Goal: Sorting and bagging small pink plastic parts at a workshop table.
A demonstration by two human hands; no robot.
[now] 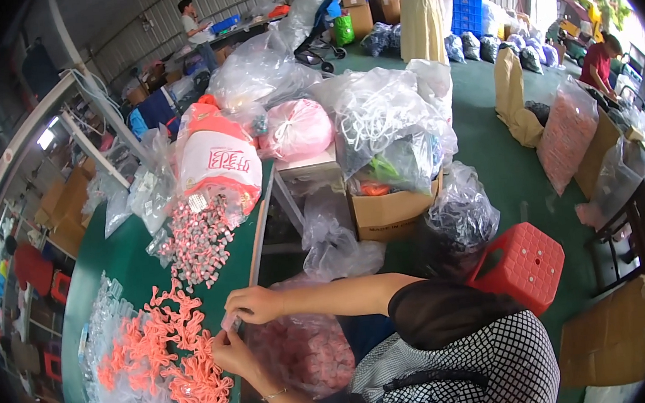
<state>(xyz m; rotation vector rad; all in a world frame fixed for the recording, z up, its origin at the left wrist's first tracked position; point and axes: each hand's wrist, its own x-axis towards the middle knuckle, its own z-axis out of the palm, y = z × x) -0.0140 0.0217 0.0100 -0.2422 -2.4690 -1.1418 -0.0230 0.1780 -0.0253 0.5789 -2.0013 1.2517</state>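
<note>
Over the table's edge, my right hand and my left hand meet with their fingers closed on a small pinkish packet that looks like clear plastic. Fingers cover much of it, so its contents are hard to make out. A bracelet circles my left wrist. Beside my hands, coral-orange looped cords lie heaped on the green table. Farther along are many small pink-and-grey pieces at the mouth of a white-and-red sack. Clear plastic bags lie piled left of the cords.
Below my forearms is a clear bag of pink items. A red plastic stool and a dark bag stand right of me. Stuffed bags sit on a cardboard box ahead. Other people are in the background.
</note>
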